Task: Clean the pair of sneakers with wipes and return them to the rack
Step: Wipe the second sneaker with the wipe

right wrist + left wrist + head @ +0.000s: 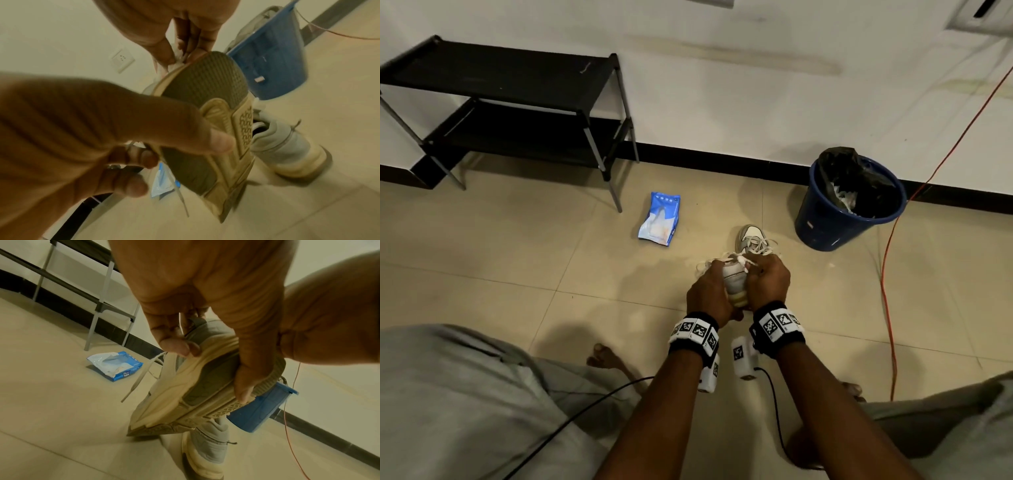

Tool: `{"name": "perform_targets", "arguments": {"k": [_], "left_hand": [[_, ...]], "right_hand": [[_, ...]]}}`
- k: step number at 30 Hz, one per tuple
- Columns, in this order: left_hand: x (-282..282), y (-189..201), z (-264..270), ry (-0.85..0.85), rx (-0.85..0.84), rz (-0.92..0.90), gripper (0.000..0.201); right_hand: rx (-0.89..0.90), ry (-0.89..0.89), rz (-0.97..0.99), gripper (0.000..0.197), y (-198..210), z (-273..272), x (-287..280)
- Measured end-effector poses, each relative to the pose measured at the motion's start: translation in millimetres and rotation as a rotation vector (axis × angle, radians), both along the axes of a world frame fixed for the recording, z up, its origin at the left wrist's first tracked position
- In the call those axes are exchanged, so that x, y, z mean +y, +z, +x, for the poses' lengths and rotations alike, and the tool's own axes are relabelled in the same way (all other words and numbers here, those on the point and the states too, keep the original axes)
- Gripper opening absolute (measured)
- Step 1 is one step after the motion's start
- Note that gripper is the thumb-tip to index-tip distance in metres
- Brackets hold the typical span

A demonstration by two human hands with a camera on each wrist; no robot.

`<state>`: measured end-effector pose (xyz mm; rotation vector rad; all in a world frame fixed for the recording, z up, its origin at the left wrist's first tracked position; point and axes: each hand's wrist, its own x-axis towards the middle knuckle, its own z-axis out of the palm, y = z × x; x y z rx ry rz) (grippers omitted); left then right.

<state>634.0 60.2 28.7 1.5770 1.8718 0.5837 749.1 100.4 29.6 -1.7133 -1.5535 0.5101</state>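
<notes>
A grey and cream sneaker [734,281] is held above the floor between both hands, toe pointing away and sole [205,91] turned down and to the right. My left hand [707,294] grips its heel end, thumb [220,142] across the sole and fingers [174,345] on the upper. My right hand [770,277] pinches a crumpled white wipe [177,62] against the toe edge. Loose laces [139,378] hang down. The second sneaker [751,238] stands on the floor just beyond the hands. The black two-tier rack [517,78] stands at the far left against the wall.
An opened blue pack of wipes [660,219] lies on the tiles between the rack and the sneakers. A blue bin [849,205] with a black liner stands at the right by the wall. An orange cable [887,274] runs down the floor on the right. My knees frame the bottom.
</notes>
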Motion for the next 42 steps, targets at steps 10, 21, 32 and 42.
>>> {"name": "perform_targets", "arguments": {"k": [10,21,32,42], "left_hand": [[3.4,4.5,-4.2,-0.007,0.01,-0.055,0.094],[4.3,5.8,2.5,0.062,0.087,-0.039,0.091],[8.8,4.5,-0.1,0.034,0.15,-0.022,0.084],[12.6,3.0,0.4,0.061,0.123,-0.008,0.093]], "right_hand": [[-0.224,0.243,0.061,0.03,2.6,3.5,-16.4],[-0.137,0.084,0.051,0.015,4.4,20.4,-15.3],[-0.356,0.35,0.038,0.019,1.3,18.2,-22.6],[-0.167,0.161,0.066,0.021,4.6,31.7,-30.8]]}}
